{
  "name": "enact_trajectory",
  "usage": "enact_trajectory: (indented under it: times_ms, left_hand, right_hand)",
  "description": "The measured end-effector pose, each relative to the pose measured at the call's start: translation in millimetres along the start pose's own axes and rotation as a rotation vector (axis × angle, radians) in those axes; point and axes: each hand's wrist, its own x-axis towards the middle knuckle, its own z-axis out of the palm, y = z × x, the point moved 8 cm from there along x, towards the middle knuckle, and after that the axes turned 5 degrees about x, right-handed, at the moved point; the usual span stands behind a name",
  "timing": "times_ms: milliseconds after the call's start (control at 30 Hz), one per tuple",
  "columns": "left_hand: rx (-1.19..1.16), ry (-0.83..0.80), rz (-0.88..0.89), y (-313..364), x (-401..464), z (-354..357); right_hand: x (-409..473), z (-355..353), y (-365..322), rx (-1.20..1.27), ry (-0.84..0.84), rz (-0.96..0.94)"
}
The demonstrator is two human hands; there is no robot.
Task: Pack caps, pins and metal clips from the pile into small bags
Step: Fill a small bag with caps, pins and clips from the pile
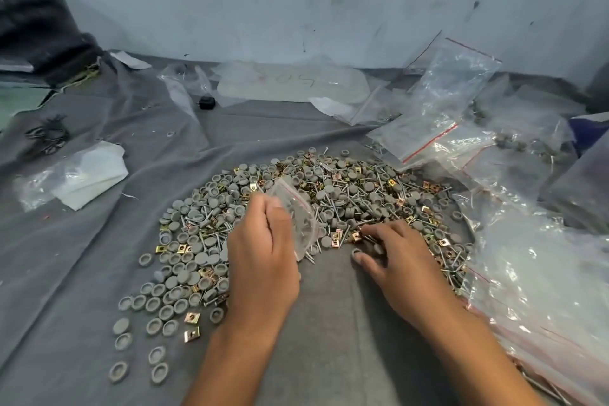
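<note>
While the small bag is being held open over the pile, these are the points that matter:

Spill risk: the small bag (298,217), hanging at centre frame with its red-striped mouth tilted upward, is sitting loose in the fingers; if it is tipping further, I judge that whatever it holds could be sliding back out.

Miscount risk: the right hand (392,260) is raking among mixed parts, so a stray pin (342,204) could be coming along with a metal clip (356,236); the cause would be how tightly the pieces are lying tangled.

Scatter risk: caps (184,277) are lying loose toward the lower left of the grey cloth (329,323), and a sweep of the wrist could be pushing more off the pile (329,188).

Left hand: the left hand (263,257) is curling, knuckles up, just left of centre, pinching the bag by its near edge.

Right hand: it is lying palm down right of centre, fingers spread on the pile's near edge, fingertips touching a clip; whether it is gripping anything I cannot tell.

Spare bags: empty bags (445,102) are heaping along the right of the frame.
</note>
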Motion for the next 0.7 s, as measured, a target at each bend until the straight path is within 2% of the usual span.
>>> enact_trajectory:
  times_ms: [100, 233, 333, 600, 700]
  left_hand:
    - [0.069, 0.138, 0.095, 7.5, 3.4, -17.9]
    - [0.136, 0.14, 0.037, -4.3, 8.2, -22.7]
    - [0.18, 0.142, 0.096, -0.7, 6.7, -21.0]
    - [0.161, 0.134, 0.235, 9.4, 3.9, -20.1]
    - [0.2, 0.109, 0.334, 15.7, 3.2, -18.5]
  right_hand:
    - [1.8, 1.2, -1.0, -0.002, 0.005, -0.041]
    - [-1.4, 3.5, -6.9, -0.037, -0.037, -0.099]
    - [-1.9, 3.8, -5.3, -0.019, -0.02, -0.101]
    - [-1.4, -19.5, -8.6, 0.315, 0.193, -0.094]
    - [-4.7, -27.5, -13.0, 0.481, 0.225, -0.103]
